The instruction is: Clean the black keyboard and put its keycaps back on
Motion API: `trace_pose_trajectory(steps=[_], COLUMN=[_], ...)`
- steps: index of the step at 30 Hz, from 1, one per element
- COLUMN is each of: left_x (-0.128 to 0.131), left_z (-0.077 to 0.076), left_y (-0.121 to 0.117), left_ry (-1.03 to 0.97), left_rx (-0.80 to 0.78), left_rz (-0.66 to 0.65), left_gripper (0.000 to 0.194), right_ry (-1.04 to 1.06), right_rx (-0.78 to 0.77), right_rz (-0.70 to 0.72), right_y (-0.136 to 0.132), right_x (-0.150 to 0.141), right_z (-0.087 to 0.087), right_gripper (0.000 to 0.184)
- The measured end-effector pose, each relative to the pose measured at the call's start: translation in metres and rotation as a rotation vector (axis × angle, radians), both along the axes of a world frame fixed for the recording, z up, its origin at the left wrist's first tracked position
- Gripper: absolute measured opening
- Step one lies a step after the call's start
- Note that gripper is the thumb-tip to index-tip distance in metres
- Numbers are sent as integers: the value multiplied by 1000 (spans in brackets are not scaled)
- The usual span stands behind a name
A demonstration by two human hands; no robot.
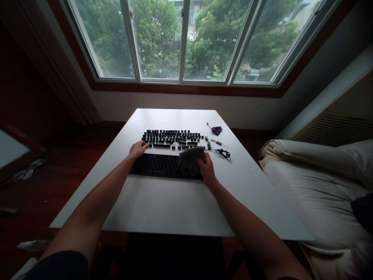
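A black keyboard (157,166) with its keycaps off lies flat on the white table (163,202). My right hand (207,169) is closed around a grey cloth (190,158), which covers part of the keyboard's right end. At the far left corner of the keyboard, my left hand (138,149) has its fingers curled over the edge; their tips are partly hidden. Just beyond the keyboard, rows of loose black keycaps (171,136) are laid out, with a long spacebar keycap (159,146) close to my left fingertips.
Right of the keycaps lie a coiled black cable (223,153), a slim tool (217,142), and a purple cloth (217,130) beside a thin stick. A sofa with a pale cover (317,194) stands to the right. Windows (183,42) line the far wall.
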State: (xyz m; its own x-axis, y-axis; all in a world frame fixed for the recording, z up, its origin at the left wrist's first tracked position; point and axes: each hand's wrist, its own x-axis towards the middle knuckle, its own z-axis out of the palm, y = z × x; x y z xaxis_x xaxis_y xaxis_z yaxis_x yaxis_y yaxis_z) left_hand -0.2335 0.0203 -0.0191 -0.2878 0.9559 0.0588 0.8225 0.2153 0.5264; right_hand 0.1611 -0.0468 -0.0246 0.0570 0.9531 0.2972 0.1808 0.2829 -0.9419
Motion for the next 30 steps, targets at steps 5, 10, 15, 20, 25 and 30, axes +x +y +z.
trace_pose_trajectory(steps=[5,10,15,20,25,30], left_x=[-32,-50,-53,-52,-50,-48], left_z=[3,4,4,2,-4,-11], left_y=[-2,-4,4,19,30,32], left_ry=[-141,-151,-119,-92,-84,-97], left_rx=[66,21,-31,-34,6,69], left_rz=[55,44,-14,-57,-39,-7], left_gripper=[41,32,23,18,18,19], right_ry=[17,-10,57,97,41,-47], right_rx=[15,30,-57,-61,-38,-15], right_rz=[41,69,50,23,43,2], right_y=[0,-1,1,5,5,0], right_x=[-3,-4,-5,-4,-5,-6], right_z=[0,4,-1,-7,-11,-10], right_gripper=[30,38,36,33,33,28])
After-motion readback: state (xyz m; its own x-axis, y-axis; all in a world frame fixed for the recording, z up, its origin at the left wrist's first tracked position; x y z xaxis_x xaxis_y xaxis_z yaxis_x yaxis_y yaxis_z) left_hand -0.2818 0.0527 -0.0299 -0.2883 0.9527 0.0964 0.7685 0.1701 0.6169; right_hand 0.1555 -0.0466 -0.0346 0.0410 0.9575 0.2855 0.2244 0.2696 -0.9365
